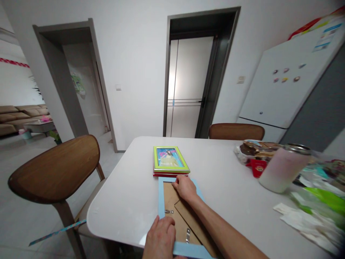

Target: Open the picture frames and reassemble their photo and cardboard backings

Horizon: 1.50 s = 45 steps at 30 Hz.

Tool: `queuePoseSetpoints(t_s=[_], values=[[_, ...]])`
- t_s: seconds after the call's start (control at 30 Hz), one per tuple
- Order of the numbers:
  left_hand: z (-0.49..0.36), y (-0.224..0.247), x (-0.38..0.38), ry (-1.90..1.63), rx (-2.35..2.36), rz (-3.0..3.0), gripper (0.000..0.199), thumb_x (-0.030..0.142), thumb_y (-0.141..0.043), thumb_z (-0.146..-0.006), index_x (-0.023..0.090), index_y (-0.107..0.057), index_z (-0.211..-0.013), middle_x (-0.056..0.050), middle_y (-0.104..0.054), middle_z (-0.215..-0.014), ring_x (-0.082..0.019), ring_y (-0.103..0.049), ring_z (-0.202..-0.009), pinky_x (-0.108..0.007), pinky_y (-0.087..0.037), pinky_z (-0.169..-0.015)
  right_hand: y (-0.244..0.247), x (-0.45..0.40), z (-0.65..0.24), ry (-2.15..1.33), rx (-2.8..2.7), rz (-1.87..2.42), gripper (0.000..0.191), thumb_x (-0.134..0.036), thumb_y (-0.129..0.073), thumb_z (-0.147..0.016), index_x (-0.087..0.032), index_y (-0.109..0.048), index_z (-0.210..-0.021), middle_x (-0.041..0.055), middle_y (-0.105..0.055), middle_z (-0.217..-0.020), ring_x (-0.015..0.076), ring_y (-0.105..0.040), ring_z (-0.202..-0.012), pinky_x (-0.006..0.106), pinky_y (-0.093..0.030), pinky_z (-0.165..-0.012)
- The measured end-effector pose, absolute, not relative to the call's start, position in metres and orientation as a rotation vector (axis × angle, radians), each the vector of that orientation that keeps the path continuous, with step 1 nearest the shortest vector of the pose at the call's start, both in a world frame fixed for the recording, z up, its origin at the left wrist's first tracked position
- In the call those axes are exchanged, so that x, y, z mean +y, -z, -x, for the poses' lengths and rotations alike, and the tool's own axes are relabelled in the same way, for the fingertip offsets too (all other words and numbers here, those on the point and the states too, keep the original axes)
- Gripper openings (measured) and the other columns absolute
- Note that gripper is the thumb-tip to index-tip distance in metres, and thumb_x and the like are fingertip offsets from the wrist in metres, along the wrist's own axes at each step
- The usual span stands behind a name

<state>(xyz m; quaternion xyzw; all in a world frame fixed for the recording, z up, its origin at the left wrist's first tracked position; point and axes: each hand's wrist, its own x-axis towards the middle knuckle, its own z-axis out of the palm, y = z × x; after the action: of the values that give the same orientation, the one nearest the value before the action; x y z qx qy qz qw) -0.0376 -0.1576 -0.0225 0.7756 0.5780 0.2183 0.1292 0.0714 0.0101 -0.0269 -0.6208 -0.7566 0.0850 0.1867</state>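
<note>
So the step in hand looks like fiddling with the back of a light blue frame point(161, 201), lying face-down at the near edge of the white tabletop point(129, 187). Left hand point(160, 237) is gripping its near left corner. Right hand point(185, 187) has fingertips bunched at the far rim, by the brown backing point(169, 196); can't tell if they're actually pinching anything. I'd say the next move calls for a steady left and careful fingertips around those metal clips point(169, 211). Just beyond, a green frame point(169, 158) sits on a red one point(161, 175). Right side's messy: pink-white tumbler point(283, 169), crumpled tissues point(302, 223). Wooden chair point(56, 165) on the left, fridge point(285, 79) back right.
</note>
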Motion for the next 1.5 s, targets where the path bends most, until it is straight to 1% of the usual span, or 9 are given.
queuePoseSetpoints(t_s=[0.13, 0.27, 0.37, 0.5, 0.73, 1.03, 1.27, 1.37, 1.5], values=[[0.04, 0.033, -0.158, -0.72, 1.681, -2.293, 0.048, 0.044, -0.072, -0.051, 0.017, -0.056, -0.087, -0.005, -0.059, -0.102, -0.022, -0.054, -0.095, -0.04, -0.032, -0.096, 0.026, 0.012, -0.069, -0.197, -2.126, 1.761, 0.014, -0.028, -0.05, -0.073, -0.016, -0.055, -0.079, 0.0091, -0.06, -0.089, 0.0182, -0.056, -0.077, 0.025, -0.035, -0.059], [0.043, 0.045, -0.156, -0.766, 1.661, -2.403, 0.042, 0.049, -0.066, -0.056, 0.018, -0.055, -0.084, -0.005, -0.06, -0.097, -0.021, -0.057, -0.089, -0.04, -0.035, -0.094, 0.024, 0.012, -0.077, -0.215, -2.141, 1.723, 0.018, -0.031, -0.046, -0.076, -0.017, -0.056, -0.07, 0.0045, -0.062, -0.074, 0.0149, -0.056, -0.07, 0.023, -0.034, -0.056], [0.043, 0.05, -0.157, -0.802, 1.658, -2.427, 0.045, 0.049, -0.067, -0.053, 0.018, -0.055, -0.082, -0.006, -0.06, -0.096, -0.022, -0.057, -0.087, -0.04, -0.036, -0.093, 0.025, 0.01, -0.082, -0.232, -2.162, 1.681, 0.017, -0.03, -0.048, -0.074, -0.018, -0.057, -0.065, 0.0027, -0.062, -0.072, 0.013, -0.056, -0.068, 0.021, -0.034, -0.056], [0.042, 0.044, -0.158, -0.781, 1.666, -2.369, 0.047, 0.044, -0.073, -0.047, 0.017, -0.056, -0.081, -0.006, -0.059, -0.098, -0.023, -0.056, -0.09, -0.04, -0.034, -0.094, 0.029, 0.009, -0.081, -0.225, -2.152, 1.691, 0.014, -0.027, -0.051, -0.071, -0.018, -0.058, -0.063, 0.0044, -0.062, -0.074, 0.0144, -0.056, -0.069, 0.022, -0.034, -0.058], [0.037, 0.02, -0.162, -0.601, 1.724, -2.244, 0.048, 0.035, -0.075, -0.048, 0.014, -0.058, -0.087, -0.007, -0.058, -0.103, -0.024, -0.054, -0.093, -0.039, -0.031, -0.096, 0.032, 0.009, -0.072, -0.191, -2.117, 1.689, 0.012, -0.024, -0.05, -0.071, -0.016, -0.058, -0.076, 0.0082, -0.057, -0.084, 0.017, -0.055, -0.075, 0.025, -0.035, -0.061], [0.029, 0.011, -0.168, -0.576, 1.765, -2.147, 0.049, 0.024, -0.076, -0.046, 0.014, -0.059, -0.09, -0.007, -0.057, -0.104, -0.024, -0.052, -0.095, -0.038, -0.028, -0.097, 0.032, 0.004, -0.079, -0.227, -2.088, 1.672, 0.016, -0.028, -0.05, -0.073, -0.017, -0.057, -0.063, 0.0051, -0.055, -0.081, 0.0143, -0.053, -0.074, 0.023, -0.036, -0.065], [0.029, 0.015, -0.167, -0.59, 1.762, -2.165, 0.047, 0.03, -0.075, -0.048, 0.014, -0.059, -0.089, -0.006, -0.059, -0.1, -0.023, -0.053, -0.092, -0.036, -0.03, -0.096, 0.034, 0.005, -0.07, -0.274, -2.005, 1.64, 0.009, -0.021, -0.051, -0.069, -0.016, -0.055, -0.076, 0.009, -0.053, -0.089, 0.0177, -0.052, -0.078, 0.026, -0.036, -0.065], [0.031, 0.02, -0.166, -0.623, 1.742, -2.188, 0.047, 0.032, -0.076, -0.048, 0.015, -0.059, -0.088, -0.005, -0.059, -0.1, -0.023, -0.053, -0.092, -0.036, -0.03, -0.096, 0.029, 0.007, -0.07, -0.346, -1.962, 1.589, 0.005, -0.02, -0.052, -0.067, -0.016, -0.055, -0.066, 0.0086, -0.056, -0.083, 0.0175, -0.053, -0.074, 0.027, -0.037, -0.065], [0.035, 0.017, -0.165, -0.685, 1.724, -2.186, 0.044, 0.031, -0.075, -0.047, 0.018, -0.057, -0.085, -0.004, -0.058, -0.1, -0.023, -0.053, -0.092, -0.037, -0.031, -0.095, 0.013, 0.011, -0.096, -0.495, -1.871, 1.497, 0.017, -0.028, -0.049, -0.069, -0.018, -0.056, -0.057, 0.0047, -0.06, -0.067, 0.0164, -0.055, -0.067, 0.026, -0.039, -0.065]])
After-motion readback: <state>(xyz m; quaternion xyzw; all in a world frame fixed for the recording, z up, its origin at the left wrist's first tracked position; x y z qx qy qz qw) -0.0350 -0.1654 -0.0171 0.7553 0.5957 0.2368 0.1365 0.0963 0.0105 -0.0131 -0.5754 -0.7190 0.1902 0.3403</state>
